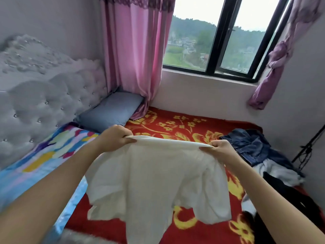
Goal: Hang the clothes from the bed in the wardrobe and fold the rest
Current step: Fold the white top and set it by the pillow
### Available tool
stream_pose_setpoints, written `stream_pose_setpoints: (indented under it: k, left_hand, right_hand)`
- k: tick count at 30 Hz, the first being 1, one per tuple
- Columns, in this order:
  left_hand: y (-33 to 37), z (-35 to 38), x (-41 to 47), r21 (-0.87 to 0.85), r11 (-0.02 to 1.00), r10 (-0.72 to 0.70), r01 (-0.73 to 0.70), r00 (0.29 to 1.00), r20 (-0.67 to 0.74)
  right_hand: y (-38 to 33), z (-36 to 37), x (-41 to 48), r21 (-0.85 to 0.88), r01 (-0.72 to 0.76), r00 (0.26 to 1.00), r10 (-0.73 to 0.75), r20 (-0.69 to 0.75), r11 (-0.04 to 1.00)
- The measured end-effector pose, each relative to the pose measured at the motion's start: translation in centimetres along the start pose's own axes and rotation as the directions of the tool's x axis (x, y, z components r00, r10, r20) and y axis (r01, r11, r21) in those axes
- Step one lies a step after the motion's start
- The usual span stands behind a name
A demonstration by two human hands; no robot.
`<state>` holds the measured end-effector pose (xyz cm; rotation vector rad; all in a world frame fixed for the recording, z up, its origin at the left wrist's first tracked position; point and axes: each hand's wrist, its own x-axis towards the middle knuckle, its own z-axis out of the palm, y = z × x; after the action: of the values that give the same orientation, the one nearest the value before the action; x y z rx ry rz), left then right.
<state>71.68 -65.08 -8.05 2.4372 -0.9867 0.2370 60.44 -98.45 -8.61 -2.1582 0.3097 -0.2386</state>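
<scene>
Plainly white garment (151, 182), creased, hanging between both hands, top edge taut.

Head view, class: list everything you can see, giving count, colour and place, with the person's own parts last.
blanket: one, red with yellow flowers, centre
white garment: one, white, held above blanket
clothes pile: one, blue, white, black, blanket's right side
quilt: one, blue multicolour, left of blanket
headboard: one, white tufted, left
pillow: one, grey-blue, beside headboard
window: one, black-framed, back wall
curtains: two, pink and mauve, flanking window
left hand: one, grip on garment's top edge
right hand: one, same edge, grip
</scene>
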Motion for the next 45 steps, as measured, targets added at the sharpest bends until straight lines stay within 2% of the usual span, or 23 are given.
stream_pose_setpoints:
  k: [2, 3, 6, 8, 11, 15, 18, 19, 21, 29, 31, 33, 34, 36, 38, 40, 41, 43, 44, 45]
  left_hand:
    - [-0.8, 1.5, 4.8, 0.016, 0.997, -0.078, 0.078, 0.997, -0.020]
    - [-1.3, 2.8, 7.1, 0.081, 0.981, -0.175, 0.178, 0.984, -0.037]
    - [-3.4, 8.1, 10.7, 0.231, 0.855, -0.472, 0.465, 0.881, -0.025]
    - [-5.0, 13.0, 10.8, 0.260, 0.771, -0.612, 0.581, 0.789, 0.055]
    - [-7.0, 20.4, 6.1, 0.310, 0.706, -0.706, 0.636, 0.662, 0.250]
    - [-8.4, 27.6, -2.9, 0.328, 0.562, -0.801, 0.760, 0.400, 0.445]
    - [-9.1, 29.9, -7.7, 0.386, 0.479, -0.829, 0.788, 0.261, 0.495]
    - [-9.3, 30.4, -8.8, 0.395, 0.457, -0.835, 0.797, 0.232, 0.498]
    - [-9.8, 30.8, -10.2, 0.387, 0.436, -0.845, 0.813, 0.221, 0.487]
    - [-12.5, 32.9, -13.9, 0.295, 0.296, -0.871, 0.909, 0.129, 0.474]
    - [-13.2, 33.8, -15.7, 0.264, 0.256, -0.863, 0.930, 0.096, 0.497]
    - [-14.1, 34.7, -17.7, 0.289, 0.287, -0.846, 0.913, 0.101, 0.523]
    - [-14.5, 35.0, -18.5, 0.336, 0.347, -0.833, 0.876, 0.123, 0.539]
    - [-15.3, 36.0, -19.9, 0.458, 0.528, -0.796, 0.715, 0.228, 0.561]
    - [-16.0, 37.2, -20.7, 0.526, 0.698, -0.705, 0.486, 0.340, 0.622]
    - [-16.5, 37.8, -20.9, 0.495, 0.816, -0.577, 0.299, 0.469, 0.668]
    - [-17.0, 38.5, -21.0, 0.457, 0.868, -0.480, 0.195, 0.563, 0.672]
    - [-18.0, 39.2, -20.7, 0.428, 0.903, -0.340, 0.046, 0.686, 0.643]
    - [-18.6, 39.5, -20.6, 0.419, 0.907, -0.318, 0.039, 0.717, 0.621]
    - [-19.5, 40.1, -20.5, 0.411, 0.911, -0.304, 0.022, 0.709, 0.636]
  right_hand:
    - [1.3, -0.3, 4.8, 0.113, -0.071, 0.997, 0.067, 0.041, 0.991]
    - [2.3, -0.3, 7.0, 0.145, -0.087, 0.996, 0.084, 0.027, 0.986]
    - [6.0, 1.3, 12.4, 0.084, -0.151, 0.986, 0.156, -0.053, 0.985]
    - [9.5, 3.1, 14.7, -0.039, -0.234, 0.972, 0.234, -0.024, 0.971]
    - [15.3, 7.4, 13.7, -0.224, -0.277, 0.940, 0.312, 0.137, 0.934]
    - [21.8, 13.7, 9.2, -0.355, -0.331, 0.812, 0.455, 0.364, 0.874]
    - [24.5, 17.9, 6.9, -0.400, -0.340, 0.722, 0.508, 0.469, 0.851]
    - [25.1, 19.3, 6.5, -0.429, -0.317, 0.702, 0.513, 0.494, 0.846]
    - [25.5, 21.1, 6.2, -0.479, -0.248, 0.690, 0.500, 0.523, 0.842]
    - [24.6, 29.5, 7.9, -0.538, -0.023, 0.707, 0.394, 0.588, 0.843]
    - [24.4, 32.4, 7.2, -0.537, 0.037, 0.681, 0.371, 0.631, 0.843]
    - [24.8, 34.9, 5.5, -0.537, 0.055, 0.646, 0.380, 0.662, 0.842]
    - [25.1, 35.8, 4.4, -0.539, 0.049, 0.635, 0.390, 0.667, 0.841]
    - [25.8, 36.9, 1.5, -0.569, 0.099, 0.642, 0.385, 0.663, 0.816]
    - [26.7, 37.2, -1.5, -0.590, 0.254, 0.733, 0.245, 0.634, 0.767]
    - [28.3, 36.6, -4.5, -0.581, 0.367, 0.784, 0.095, 0.614, 0.727]
    - [29.4, 36.4, -6.5, -0.581, 0.405, 0.788, 0.052, 0.613, 0.706]
    - [31.5, 35.7, -9.8, -0.582, 0.478, 0.743, 0.051, 0.667, 0.658]
    - [32.3, 35.3, -10.8, -0.587, 0.486, 0.721, 0.084, 0.688, 0.647]
    - [33.3, 35.1, -12.0, -0.610, 0.476, 0.723, 0.114, 0.682, 0.633]
